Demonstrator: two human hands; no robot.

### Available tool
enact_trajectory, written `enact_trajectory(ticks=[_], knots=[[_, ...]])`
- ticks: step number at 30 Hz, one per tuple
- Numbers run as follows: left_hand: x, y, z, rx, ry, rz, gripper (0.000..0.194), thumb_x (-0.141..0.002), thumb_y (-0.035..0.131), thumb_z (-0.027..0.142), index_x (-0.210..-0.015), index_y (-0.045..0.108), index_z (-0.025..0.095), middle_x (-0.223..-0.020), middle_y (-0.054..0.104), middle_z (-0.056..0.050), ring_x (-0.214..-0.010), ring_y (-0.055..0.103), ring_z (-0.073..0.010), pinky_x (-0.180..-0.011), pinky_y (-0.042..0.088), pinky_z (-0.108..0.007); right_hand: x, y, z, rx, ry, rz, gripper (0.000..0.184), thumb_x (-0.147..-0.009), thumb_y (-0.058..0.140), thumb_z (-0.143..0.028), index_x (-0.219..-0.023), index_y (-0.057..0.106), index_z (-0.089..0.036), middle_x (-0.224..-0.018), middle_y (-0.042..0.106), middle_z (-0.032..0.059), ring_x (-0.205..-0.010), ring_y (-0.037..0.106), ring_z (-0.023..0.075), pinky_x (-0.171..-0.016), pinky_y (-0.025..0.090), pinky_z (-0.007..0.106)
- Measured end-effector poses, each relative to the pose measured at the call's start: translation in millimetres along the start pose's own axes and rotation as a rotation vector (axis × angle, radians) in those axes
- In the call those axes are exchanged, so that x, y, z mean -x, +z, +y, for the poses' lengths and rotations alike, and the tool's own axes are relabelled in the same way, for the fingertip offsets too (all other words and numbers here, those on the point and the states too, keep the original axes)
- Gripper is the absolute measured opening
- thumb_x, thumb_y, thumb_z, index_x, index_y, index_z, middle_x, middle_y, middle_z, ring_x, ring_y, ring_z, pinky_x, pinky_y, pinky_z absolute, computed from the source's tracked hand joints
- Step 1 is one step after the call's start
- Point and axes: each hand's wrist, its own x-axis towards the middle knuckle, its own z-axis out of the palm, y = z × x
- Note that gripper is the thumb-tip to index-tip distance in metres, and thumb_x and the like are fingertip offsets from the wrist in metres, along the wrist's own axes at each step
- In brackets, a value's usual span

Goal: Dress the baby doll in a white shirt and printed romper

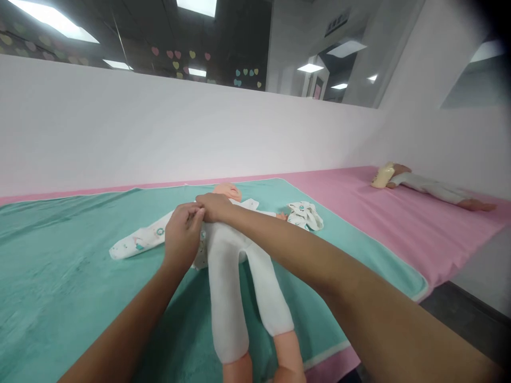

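A baby doll (228,266) with a white cloth body lies on its back on a teal towel (80,298), its feet towards me. A white printed baby shirt (139,238) is spread at its left side, with one sleeve stretched out flat on the towel. My left hand (184,231) is closed in a pinch on the shirt beside the doll's trunk. Over the doll's chest my right hand (213,207) is bent, its fingertips touching those of my left and closed on the shirt. The cloth between the fingertips is mostly hidden. Part of the shirt shows below my left hand.
Bunched printed cloth (305,215) lies by the doll's hand on the right. Pink cloth (351,202) shows beyond the towel. Farther right lies a second doll (431,186) with a cream bottle-shaped item (383,175) beside it. A white wall (120,127) with windows rises behind.
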Motion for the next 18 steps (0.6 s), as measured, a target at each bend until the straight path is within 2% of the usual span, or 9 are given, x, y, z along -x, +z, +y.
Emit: enact_trajectory(ticks=[2, 3, 5, 7, 10, 12, 14, 16, 18], knots=[[3, 0.2, -8, -0.153, 0.127, 0.031, 0.027, -0.086, 0.045, 0.037, -0.093, 0.062, 0.019, -0.114, 0.060, -0.008, -0.112, 0.050, -0.0240, -0.099, 0.037, -0.036, 2, -2, 4, -0.003, 0.029, -0.007, 0.019, -0.076, 0.052, -0.032, -0.089, 0.056, -0.019, -0.096, 0.068, 0.0094, -0.083, 0.064, 0.0253, -0.059, 0.049, 0.034], [3, -0.4, -15, -0.253, 0.141, 0.053, 0.028, -0.084, 0.046, 0.037, -0.098, 0.062, 0.017, -0.117, 0.057, -0.011, -0.115, 0.048, -0.0268, -0.100, 0.035, -0.039, 2, -2, 6, -0.003, 0.029, -0.001, 0.021, -0.075, 0.053, -0.034, -0.090, 0.056, -0.019, -0.098, 0.068, 0.0099, -0.084, 0.064, 0.0258, -0.058, 0.049, 0.034], [2, -2.8, -29, -0.423, 0.079, 0.063, 0.037, -0.082, 0.050, 0.040, -0.107, 0.059, 0.015, -0.118, 0.056, -0.015, -0.114, 0.046, -0.0324, -0.096, 0.036, -0.045, 0, -1, 8, -0.012, 0.001, 0.000, 0.027, -0.075, 0.052, -0.041, -0.092, 0.056, -0.020, -0.103, 0.067, 0.0103, -0.087, 0.064, 0.0266, -0.058, 0.049, 0.034], [0, -6.3, -41, -0.467, -0.027, -0.009, 0.036, -0.083, 0.046, 0.042, -0.105, 0.059, 0.016, -0.111, 0.060, -0.015, -0.107, 0.050, -0.0337, -0.087, 0.040, -0.045, -3, 2, 9, -0.005, -0.031, -0.029, 0.035, -0.075, 0.052, -0.048, -0.097, 0.056, -0.020, -0.107, 0.065, 0.0104, -0.089, 0.063, 0.0272, -0.058, 0.049, 0.034], [-5, -12.0, -46, -0.339, -0.147, -0.149, 0.029, -0.086, 0.039, 0.038, -0.089, 0.061, 0.019, -0.095, 0.065, -0.009, -0.092, 0.056, -0.0283, -0.076, 0.043, -0.038, -5, 7, 7, 0.019, -0.063, -0.062, 0.041, -0.074, 0.051, -0.048, -0.105, 0.054, -0.021, -0.112, 0.063, 0.0100, -0.092, 0.061, 0.0275, -0.060, 0.049, 0.035], [-6, -15.2, -41, -0.213, -0.234, -0.158, 0.027, -0.085, 0.041, 0.039, -0.087, 0.061, 0.020, -0.089, 0.066, -0.006, -0.083, 0.058, -0.0245, -0.071, 0.043, -0.033, -3, 11, 5, 0.007, -0.092, -0.012, 0.037, -0.076, 0.050, -0.042, -0.106, 0.055, -0.022, -0.114, 0.062, 0.0087, -0.094, 0.060, 0.0261, -0.062, 0.048, 0.034], [-6, -16.6, -29, -0.093, -0.299, -0.119, 0.027, -0.083, 0.045, 0.041, -0.089, 0.061, 0.020, -0.085, 0.066, -0.004, -0.077, 0.059, -0.0218, -0.067, 0.044, -0.030, 5, 15, 3, -0.033, -0.108, 0.107, 0.027, -0.080, 0.045, -0.033, -0.102, 0.056, -0.022, -0.113, 0.063, 0.0061, -0.095, 0.059, 0.0230, -0.066, 0.047, 0.032], [-4, -14.7, -14, -0.019, -0.284, -0.104, 0.027, -0.082, 0.047, 0.042, -0.090, 0.061, 0.020, -0.085, 0.066, -0.003, -0.076, 0.059, -0.0205, -0.068, 0.045, -0.029, 16, 19, 3, -0.081, -0.094, 0.250, 0.023, -0.082, 0.040, -0.024, -0.100, 0.056, -0.023, -0.107, 0.064, 0.0034, -0.095, 0.059, 0.0197, -0.069, 0.045, 0.030], [1, -9.2, -1, 0.007, -0.181, -0.150, 0.027, -0.083, 0.046, 0.042, -0.092, 0.061, 0.021, -0.088, 0.066, -0.003, -0.080, 0.059, -0.0205, -0.072, 0.045, -0.029, 29, 22, 8, -0.140, -0.049, 0.348, 0.025, -0.084, 0.039, -0.020, -0.103, 0.055, -0.024, -0.105, 0.065, 0.0016, -0.096, 0.058, 0.0177, -0.072, 0.044, 0.028]])
